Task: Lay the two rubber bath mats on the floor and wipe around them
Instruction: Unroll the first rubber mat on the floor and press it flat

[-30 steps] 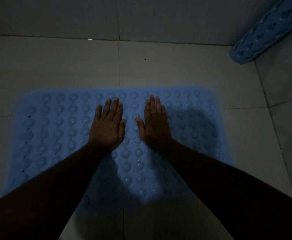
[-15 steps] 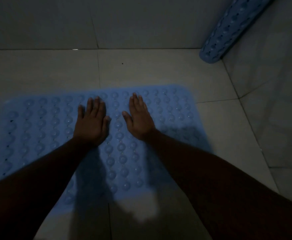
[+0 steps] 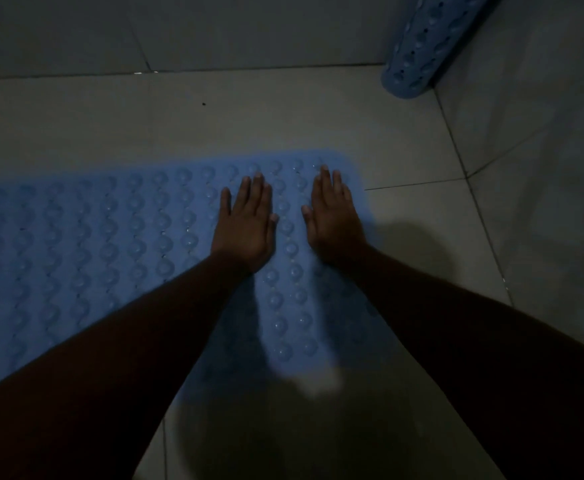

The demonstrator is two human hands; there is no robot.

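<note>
1. Head view: the fingers of the left hand (image 3: 257, 188) and of the right hand (image 3: 325, 183) lie straight and a little spread, gripping nothing. The left hand (image 3: 245, 225) and the right hand (image 3: 332, 220) press palm-down, side by side, with a narrow strip of rubber between them.
2. Both hands rest on the blue rubber bath mat (image 3: 110, 244), near its far right corner. The right hand's outer edge is just beside the mat's right edge.
3. This mat lies flat on the tiled floor (image 3: 283, 119), its round bumps facing up, and it runs out of view on the left.
4. The rolled mat (image 3: 418, 53) leans in the corner against the wall (image 3: 543, 133), well apart from the hands, with its top cut off by the frame.
5. The step in hand looks like smoothing the first mat down. The second mat is not yet laid, and no cloth is visible, so wiping seems not to have begun.
6. The next move likely calls for lifting off this corner, reaching to the rolled mat and unrolling it beside the first. Rolled rubber may curl back, so it would need pressing flat.
7. A second ago the hands pressed near the mat's middle. They have since slid to its right end in the same flat pose, while the rolled mat has stayed in its corner.
</note>
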